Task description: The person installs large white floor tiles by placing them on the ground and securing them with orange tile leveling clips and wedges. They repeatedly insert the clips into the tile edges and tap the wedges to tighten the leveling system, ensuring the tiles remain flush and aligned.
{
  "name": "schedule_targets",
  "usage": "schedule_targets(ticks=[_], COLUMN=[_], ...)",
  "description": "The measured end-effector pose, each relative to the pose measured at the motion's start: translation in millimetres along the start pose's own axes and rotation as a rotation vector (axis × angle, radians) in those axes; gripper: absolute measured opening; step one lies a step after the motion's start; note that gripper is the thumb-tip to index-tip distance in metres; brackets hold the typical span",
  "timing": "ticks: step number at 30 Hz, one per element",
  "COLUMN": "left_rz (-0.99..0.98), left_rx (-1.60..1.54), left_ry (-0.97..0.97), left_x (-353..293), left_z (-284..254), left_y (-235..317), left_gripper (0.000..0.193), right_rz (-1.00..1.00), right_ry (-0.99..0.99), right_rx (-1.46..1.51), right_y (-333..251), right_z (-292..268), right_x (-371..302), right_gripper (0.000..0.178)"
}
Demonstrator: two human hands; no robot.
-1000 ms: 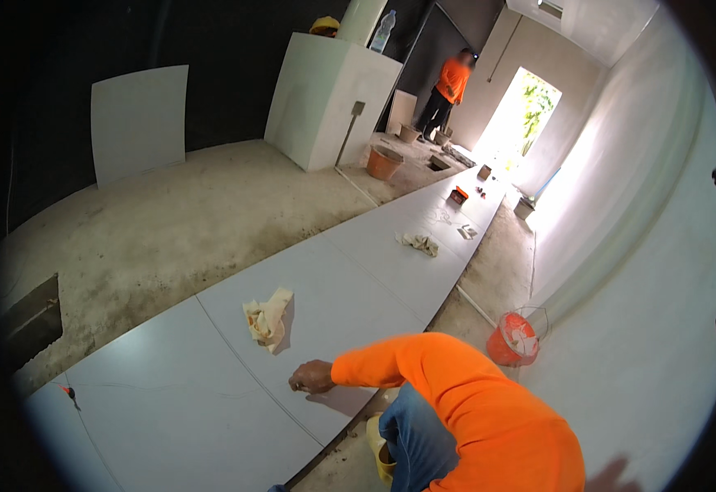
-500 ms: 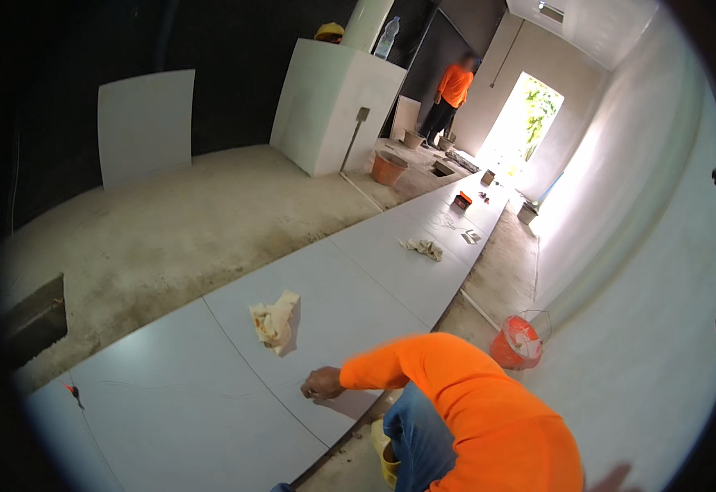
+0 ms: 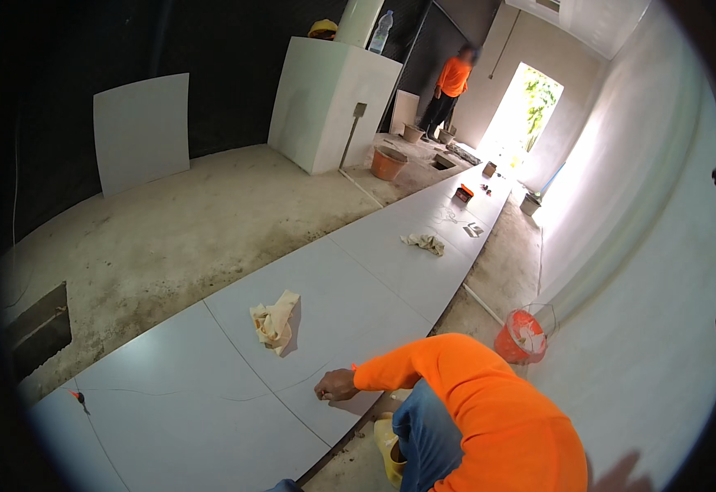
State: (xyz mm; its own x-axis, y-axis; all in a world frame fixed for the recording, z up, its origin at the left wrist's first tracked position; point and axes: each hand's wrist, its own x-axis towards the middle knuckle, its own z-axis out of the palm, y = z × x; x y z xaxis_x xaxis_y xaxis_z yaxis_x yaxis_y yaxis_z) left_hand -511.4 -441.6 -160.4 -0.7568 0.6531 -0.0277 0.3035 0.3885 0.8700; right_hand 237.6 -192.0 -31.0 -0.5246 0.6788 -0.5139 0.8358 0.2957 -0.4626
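Observation:
Neither of my own hands shows in the head view. A bit of blue cloth (image 3: 284, 486) shows at the lower edge. In front of me a co-worker in an orange long-sleeved top (image 3: 489, 402) bends low beside a strip of large pale tiles (image 3: 161, 385). That person's hand (image 3: 337, 384) is low over the tiles near a joint, fingers bent; a thin line runs across the tiles toward it. A crumpled cream cloth (image 3: 273, 322) lies beyond the hand. A small orange-and-black tool (image 3: 78, 398) rests on the left tile joint.
Farther along the tiles lie another cloth (image 3: 423, 243) and an orange-and-black box (image 3: 463, 193). A red bucket (image 3: 522, 336) stands by the right wall. At left there is a floor pit (image 3: 40, 330). Another person (image 3: 451, 82) stands near the bright doorway.
The co-worker's hand has moved slightly right and the thin line shows more clearly across the tiles. The view has shifted a little.

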Motion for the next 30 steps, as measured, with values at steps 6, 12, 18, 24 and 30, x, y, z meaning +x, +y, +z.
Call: schedule_targets(ticks=[6,12,18,24,30], left_rz=[-0.045,0.701,0.446,0.286,0.469], left_rx=[-0.112,0.564,-0.002,0.166,0.308], left_ry=[-0.033,0.128,0.043,0.034,0.134], left_x=[-10.1,8.9,-3.1,-7.1,4.1], left_z=[-4.5,-3.8,-1.4,-2.0,-0.6], left_y=[3.2,-27.3,-37.8,-11.1,-23.9], left_gripper=[0.036,0.034,0.021,0.021,0.027], right_rz=[0.022,-0.034,-0.007,-0.048,0.04], right_ry=[-0.132,-0.053,-0.06,-0.062,-0.087], right_rx=[-0.044,-0.053,-0.031,-0.07,-0.034], right_y=[-5.8,-14.4,-15.4,-7.4,-17.7], right_z=[0.3,-0.3,3.0,2.4,-6.3], right_x=[2.1,20.8,23.8,19.0,24.1], right_gripper=[0.021,0.021,0.02,0.02,0.024])
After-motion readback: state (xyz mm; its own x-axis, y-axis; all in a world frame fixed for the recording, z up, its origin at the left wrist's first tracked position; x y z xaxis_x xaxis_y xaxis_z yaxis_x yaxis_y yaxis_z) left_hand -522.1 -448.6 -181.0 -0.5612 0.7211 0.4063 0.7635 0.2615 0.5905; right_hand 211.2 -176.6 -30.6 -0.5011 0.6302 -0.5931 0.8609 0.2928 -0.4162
